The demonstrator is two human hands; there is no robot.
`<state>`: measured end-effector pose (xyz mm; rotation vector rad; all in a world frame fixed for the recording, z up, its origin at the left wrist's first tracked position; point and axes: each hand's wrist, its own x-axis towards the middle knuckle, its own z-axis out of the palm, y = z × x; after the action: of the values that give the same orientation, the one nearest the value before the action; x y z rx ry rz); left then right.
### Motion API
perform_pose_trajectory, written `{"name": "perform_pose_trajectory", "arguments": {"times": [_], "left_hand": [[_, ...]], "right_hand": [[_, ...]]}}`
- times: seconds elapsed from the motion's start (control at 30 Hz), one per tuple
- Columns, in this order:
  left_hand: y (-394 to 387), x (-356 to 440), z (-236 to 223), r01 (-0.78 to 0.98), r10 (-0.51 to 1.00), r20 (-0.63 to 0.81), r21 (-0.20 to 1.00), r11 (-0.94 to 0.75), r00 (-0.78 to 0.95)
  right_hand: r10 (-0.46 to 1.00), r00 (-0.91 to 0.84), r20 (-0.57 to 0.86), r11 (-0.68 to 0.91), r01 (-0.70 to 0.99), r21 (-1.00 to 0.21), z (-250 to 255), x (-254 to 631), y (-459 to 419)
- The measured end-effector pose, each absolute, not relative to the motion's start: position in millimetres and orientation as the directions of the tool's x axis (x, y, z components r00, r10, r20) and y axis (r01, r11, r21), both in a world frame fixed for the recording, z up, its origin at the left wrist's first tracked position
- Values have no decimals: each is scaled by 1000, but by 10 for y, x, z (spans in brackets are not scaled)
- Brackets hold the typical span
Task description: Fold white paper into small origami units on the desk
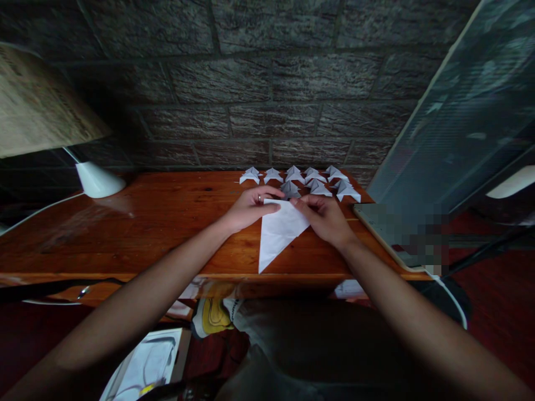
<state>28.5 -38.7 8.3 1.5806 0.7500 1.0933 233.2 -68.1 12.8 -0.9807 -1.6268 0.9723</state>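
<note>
Between my hands is a folded sheet of white paper (279,229), roughly a triangle, its long point aimed down toward me. My left hand (256,207), with a ring on one finger, pinches the paper's upper left corner, thumb on top. At the upper right edge my right hand (324,218) grips the same paper between thumb and curled fingers. Just beyond, several small folded white paper pieces (320,187) stand in two rows on the wooden table (167,223). One greyish folded piece (291,189) sits right behind the held sheet, partly covered by it.
A white-based lamp (100,179) with a patterned shade (45,103) stands at the left. A tablet-like device (387,234) with a white cable (453,298) lies at the right edge. A dark brick wall (251,83) rises behind the table. Below is an open white box (146,359).
</note>
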Motion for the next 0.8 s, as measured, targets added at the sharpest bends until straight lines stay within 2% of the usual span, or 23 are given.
{"name": "perform_pose_trajectory", "arguments": {"times": [0.13, 0.3, 0.43, 0.63, 0.73, 0.8], "left_hand": [[-381, 302, 31, -14, 809, 192, 975, -222, 555], [-388, 314, 34, 0, 805, 247, 956, -294, 540], [-374, 302, 39, 7, 823, 262, 951, -308, 504], [-415, 335, 40, 60, 797, 193, 960, -275, 573], [-419, 349, 40, 65, 808, 198, 958, -280, 555], [-405, 348, 35, 67, 837, 215, 956, -286, 504]], "right_hand": [[946, -182, 267, 285, 85, -955, 107, 2281, -702], [963, -184, 196, 204, 25, -979, 86, 2340, -658], [953, -124, 276, 282, 26, -959, 78, 2402, -607], [879, -115, 463, 476, 295, -829, 56, 2338, -653], [870, -83, 487, 490, 264, -831, 27, 2312, -649], [863, 10, 506, 492, 219, -843, 10, 2317, -623]]}}
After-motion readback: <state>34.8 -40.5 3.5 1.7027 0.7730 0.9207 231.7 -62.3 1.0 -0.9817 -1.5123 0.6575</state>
